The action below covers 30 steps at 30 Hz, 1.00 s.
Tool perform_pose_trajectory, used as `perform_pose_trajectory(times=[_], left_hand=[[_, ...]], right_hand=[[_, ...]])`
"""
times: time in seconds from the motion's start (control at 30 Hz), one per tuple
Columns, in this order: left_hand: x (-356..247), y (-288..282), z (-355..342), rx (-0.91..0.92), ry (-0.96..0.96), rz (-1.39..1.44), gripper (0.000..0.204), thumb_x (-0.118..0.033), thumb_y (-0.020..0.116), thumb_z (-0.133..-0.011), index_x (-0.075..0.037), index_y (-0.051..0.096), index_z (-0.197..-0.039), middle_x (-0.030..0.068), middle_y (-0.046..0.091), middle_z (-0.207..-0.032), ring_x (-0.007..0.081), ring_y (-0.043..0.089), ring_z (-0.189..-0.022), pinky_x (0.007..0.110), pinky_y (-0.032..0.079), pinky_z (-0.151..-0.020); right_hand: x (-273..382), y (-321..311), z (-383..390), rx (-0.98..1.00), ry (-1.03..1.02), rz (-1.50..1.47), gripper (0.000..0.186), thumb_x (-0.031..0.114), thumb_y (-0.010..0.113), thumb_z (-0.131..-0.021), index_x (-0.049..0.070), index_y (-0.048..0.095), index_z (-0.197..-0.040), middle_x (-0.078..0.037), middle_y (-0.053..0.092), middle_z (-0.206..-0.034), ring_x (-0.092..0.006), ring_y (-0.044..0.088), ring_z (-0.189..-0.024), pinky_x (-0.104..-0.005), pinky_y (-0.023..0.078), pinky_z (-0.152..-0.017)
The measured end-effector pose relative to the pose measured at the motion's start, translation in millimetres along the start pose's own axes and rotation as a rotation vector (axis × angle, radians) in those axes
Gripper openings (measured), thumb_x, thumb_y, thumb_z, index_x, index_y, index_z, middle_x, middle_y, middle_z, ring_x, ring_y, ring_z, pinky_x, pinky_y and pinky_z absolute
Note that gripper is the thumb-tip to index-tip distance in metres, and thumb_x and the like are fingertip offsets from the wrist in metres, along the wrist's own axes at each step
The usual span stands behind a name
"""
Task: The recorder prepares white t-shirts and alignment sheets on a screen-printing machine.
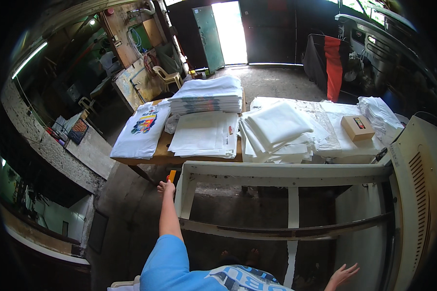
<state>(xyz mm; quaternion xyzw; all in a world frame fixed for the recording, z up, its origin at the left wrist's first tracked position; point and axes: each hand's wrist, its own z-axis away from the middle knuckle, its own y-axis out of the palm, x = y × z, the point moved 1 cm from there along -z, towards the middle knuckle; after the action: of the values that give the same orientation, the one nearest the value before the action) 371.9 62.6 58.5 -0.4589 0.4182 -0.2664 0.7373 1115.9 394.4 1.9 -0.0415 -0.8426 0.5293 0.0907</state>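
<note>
My left arm reaches forward, and my left hand (166, 186) is closed at a small orange-yellow block-shaped thing (172, 175). Its exact kind is too small to make out. Both are beside the far left corner of a long cream metal frame (277, 170), which has open bays and crossbars. At the lower right, my right hand (344, 275) is open, its fingers spread and holding nothing. It hovers over the near right part of the frame, closest to the cream end panel with vent slots (416, 169).
Beyond the frame, a wooden table (206, 159) carries a printed white shirt (143, 125), a folded shirt stack (206, 92) and white sheets (201, 133). White folded cloth (279, 126) and a tan box (358, 127) lie to the right. A plastic chair (167, 76) stands behind.
</note>
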Motion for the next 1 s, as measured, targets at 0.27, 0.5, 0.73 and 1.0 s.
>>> perform_pose_trajectory(times=[0.27, 0.5, 0.73, 1.0], left_hand=[[25.6, 8.4, -11.3, -0.044, 0.048, 0.047, 0.060, -0.052, 0.041, -0.081, -0.009, 0.033, -0.123, 0.0133, 0.035, -0.124, 0.0301, 0.035, -0.116, 0.046, 0.031, -0.094], [182.6, -9.4, 24.3, -0.148, -0.389, 0.333, 0.061, -0.052, 0.047, -0.078, 0.000, 0.052, -0.109, 0.0200, 0.050, -0.114, 0.0334, 0.048, -0.107, 0.045, 0.041, -0.088], [435.0, -20.8, 97.5, 0.014, -0.599, 0.013, 0.048, -0.040, 0.038, -0.086, 0.000, 0.055, -0.106, 0.0176, 0.053, -0.111, 0.0322, 0.050, -0.104, 0.041, 0.043, -0.086], [559.7, 0.4, 176.5, 0.131, -0.039, 0.444, 0.034, -0.037, 0.034, -0.080, -0.006, 0.047, -0.087, 0.0096, 0.040, -0.057, 0.0237, 0.044, -0.056, 0.043, 0.040, -0.061]], right_hand=[[32.7, -39.3, -48.3, -0.006, 0.046, 0.076, 0.049, 0.025, 0.047, -0.086, 0.015, 0.028, -0.130, -0.009, 0.026, -0.135, -0.0274, 0.034, -0.120, -0.0566, 0.031, -0.089], [149.7, -82.3, -65.1, -0.073, -0.389, -0.536, 0.035, 0.012, 0.048, -0.083, 0.002, 0.043, -0.116, -0.020, 0.039, -0.123, -0.0351, 0.042, -0.109, -0.0416, 0.036, -0.088], [324.2, -121.0, 21.2, 0.268, -0.875, -1.053, 0.024, 0.007, 0.051, -0.078, 0.000, 0.052, -0.102, -0.018, 0.046, -0.115, -0.0333, 0.046, -0.107, -0.0392, 0.038, -0.089], [436.3, -150.5, 192.2, 0.846, -1.474, -1.059, 0.020, 0.019, 0.052, -0.081, 0.001, 0.057, -0.087, -0.018, 0.055, -0.094, -0.0328, 0.054, -0.089, -0.0395, 0.044, -0.075]])
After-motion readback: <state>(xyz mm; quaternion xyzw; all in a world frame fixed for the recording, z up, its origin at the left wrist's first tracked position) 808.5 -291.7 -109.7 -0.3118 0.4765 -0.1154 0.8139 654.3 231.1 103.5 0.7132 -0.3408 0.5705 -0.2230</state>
